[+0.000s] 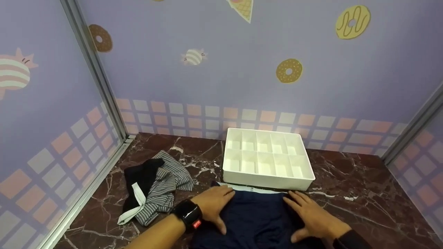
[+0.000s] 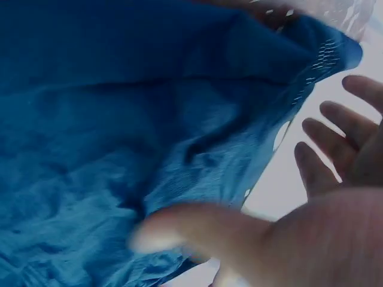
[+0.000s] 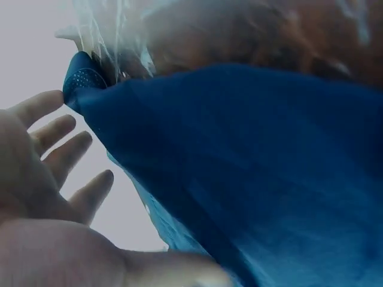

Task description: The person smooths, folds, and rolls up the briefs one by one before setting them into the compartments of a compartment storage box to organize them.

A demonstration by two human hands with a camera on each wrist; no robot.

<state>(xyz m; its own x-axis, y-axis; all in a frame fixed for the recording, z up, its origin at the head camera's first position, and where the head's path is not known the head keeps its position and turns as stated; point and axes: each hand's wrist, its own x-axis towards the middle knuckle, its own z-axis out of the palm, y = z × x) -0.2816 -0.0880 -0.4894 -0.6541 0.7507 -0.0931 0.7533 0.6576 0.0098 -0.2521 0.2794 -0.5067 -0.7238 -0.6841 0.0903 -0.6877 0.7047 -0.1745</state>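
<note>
A dark blue garment [image 1: 258, 218] with a pale waistband lies flat on the marble table [image 1: 363, 193], just in front of a white divided tray [image 1: 266, 157]. My left hand [image 1: 213, 204], wearing a black wrist device, rests flat on the garment's left side with its fingers spread. My right hand [image 1: 309, 214] lies flat on the right side. In the left wrist view the blue fabric [image 2: 137, 131] fills the frame beside straight fingers [image 2: 335, 137]. The right wrist view shows the same cloth [image 3: 251, 161] and straight fingers [image 3: 60, 143].
A heap of striped grey and black clothing [image 1: 152, 186] lies at the left of the table. The tray's compartments hold nothing. Lilac walls with doughnut prints close in the back and both sides, with metal corner posts [image 1: 97, 72].
</note>
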